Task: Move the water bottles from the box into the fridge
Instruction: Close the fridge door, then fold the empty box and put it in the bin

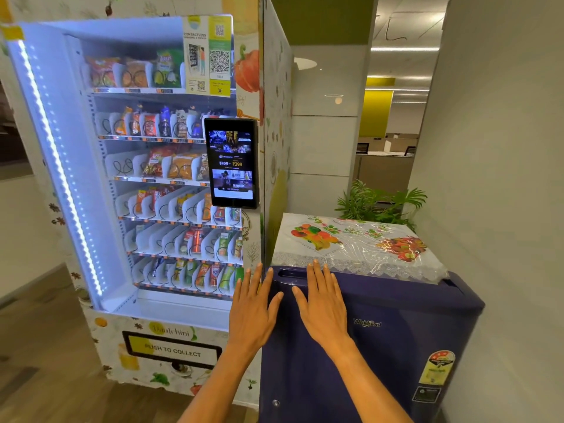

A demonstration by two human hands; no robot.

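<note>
The left hand [253, 309] is being held out flat, back toward the camera, fingers straight and slightly spread. The right hand [324, 306] is being held likewise just beside it, thumbs pointing inward. Both bare forearms are being extended forward.

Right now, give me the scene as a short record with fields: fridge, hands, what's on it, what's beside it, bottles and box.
fridge: purple, door closed
left hand: open, fingers straight, holding nothing
right hand: open, flat in front of the door
cloth: floral, plastic-covered, on the fridge top
vending machine: lit, left of the fridge
bottles, box: not in view
</note>
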